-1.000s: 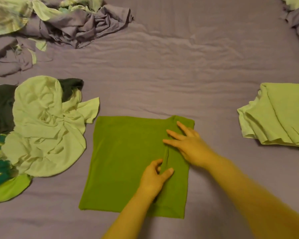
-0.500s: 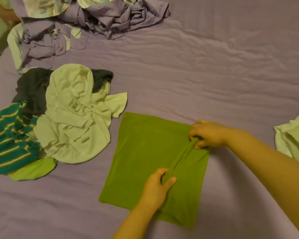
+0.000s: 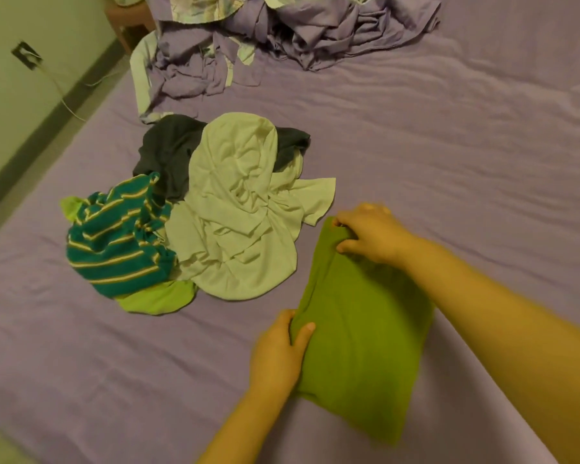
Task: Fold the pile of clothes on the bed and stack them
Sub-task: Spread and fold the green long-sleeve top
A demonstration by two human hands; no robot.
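Since half a second ago you have carried the right edge of the olive-green shirt (image 3: 359,346) across to the left, so it now lies folded narrower, and your right hand (image 3: 369,234) has travelled with it to the far left corner.

In the head view, your right arm reaches in from the right across the shirt, fingers curled and pinching that far corner. Your left hand (image 3: 278,353) comes up from below, thumb on top of the fabric and fingers tucked under the near left edge, gripping it. No writing or label can be read on any garment.

The shirt lies on the purple bed sheet (image 3: 449,145), just right of the unfolded pile: a pale shirt (image 3: 241,226), a teal striped top (image 3: 118,246) and a dark garment (image 3: 168,152).
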